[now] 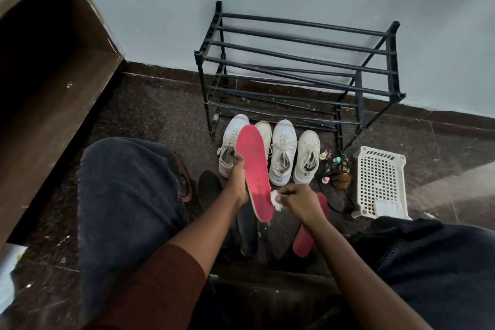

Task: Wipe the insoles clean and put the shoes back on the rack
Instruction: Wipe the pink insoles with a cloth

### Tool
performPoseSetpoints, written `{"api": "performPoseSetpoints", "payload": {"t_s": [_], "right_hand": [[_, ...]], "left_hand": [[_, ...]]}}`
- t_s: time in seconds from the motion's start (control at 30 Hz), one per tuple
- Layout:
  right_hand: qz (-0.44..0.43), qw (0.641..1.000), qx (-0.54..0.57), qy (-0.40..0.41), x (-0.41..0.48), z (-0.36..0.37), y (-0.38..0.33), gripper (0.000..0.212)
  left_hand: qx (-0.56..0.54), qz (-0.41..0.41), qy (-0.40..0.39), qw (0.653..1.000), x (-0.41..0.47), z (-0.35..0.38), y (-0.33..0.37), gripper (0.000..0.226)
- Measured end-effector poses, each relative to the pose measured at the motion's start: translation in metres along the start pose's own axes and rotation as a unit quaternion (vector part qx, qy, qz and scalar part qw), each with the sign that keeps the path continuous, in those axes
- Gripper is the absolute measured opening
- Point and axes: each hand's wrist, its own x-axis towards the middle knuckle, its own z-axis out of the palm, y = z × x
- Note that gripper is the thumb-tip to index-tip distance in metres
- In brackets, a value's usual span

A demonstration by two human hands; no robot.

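Note:
My left hand (237, 178) grips a pink-red insole (253, 169) by its left edge and holds it up, toe end away from me. My right hand (297, 199) pinches a small white wipe (273, 198) against the insole's right edge near the heel. A second red insole (305, 238) lies on the floor under my right wrist. Two dark insoles (247, 233) lie on the floor below my left hand. Several white sneakers (282, 153) stand in a row in front of the black metal shoe rack (297, 61), whose shelves hold nothing.
A white perforated plastic basket (379, 182) with a white pack in it lies right of the shoes. Small bottles and dark cords (333, 169) sit between them. A brown sandal (184, 177) lies by my left knee. A brown cabinet (53, 67) stands at the left.

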Motion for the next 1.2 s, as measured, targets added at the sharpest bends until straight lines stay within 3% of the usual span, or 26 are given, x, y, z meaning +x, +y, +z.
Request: {"api": "performPoseSetpoints", "payload": {"t_s": [0.13, 0.27, 0.4, 0.53, 0.63, 0.8, 1.0, 1.2], "right_hand": [[0.026, 0.986, 0.163, -0.030, 0.015, 0.007, 0.011, 0.016], [0.085, 0.973, 0.216, -0.014, 0.033, 0.020, 0.036, 0.020], [0.128, 0.981, 0.144, -0.006, 0.043, 0.031, 0.068, 0.018], [0.167, 0.984, 0.047, 0.034, 0.063, 0.040, 0.107, 0.011], [0.202, 0.979, -0.002, 0.000, 0.070, 0.049, 0.132, 0.016], [0.239, 0.971, 0.008, 0.011, 0.093, 0.064, 0.165, 0.018], [0.271, 0.960, 0.045, 0.048, 0.120, 0.079, 0.191, 0.016], [0.299, 0.951, 0.062, 0.054, 0.139, 0.085, 0.206, 0.016]], "left_hand": [[0.068, -0.034, -0.001, 0.997, 0.007, 0.003, -0.028, 0.057], [0.167, -0.005, 0.017, 0.986, 0.021, 0.002, -0.056, 0.046], [0.239, -0.008, -0.001, 0.971, 0.033, -0.007, -0.076, 0.038], [0.309, -0.125, -0.038, 0.942, 0.051, -0.017, -0.096, 0.019], [0.369, -0.166, -0.034, 0.914, 0.066, -0.030, -0.121, 0.025], [0.454, -0.163, -0.012, 0.876, 0.100, -0.036, -0.155, 0.043], [0.502, -0.147, 0.041, 0.852, 0.140, -0.039, -0.184, 0.046], [0.562, -0.096, 0.041, 0.821, 0.162, -0.043, -0.207, 0.048]]}}
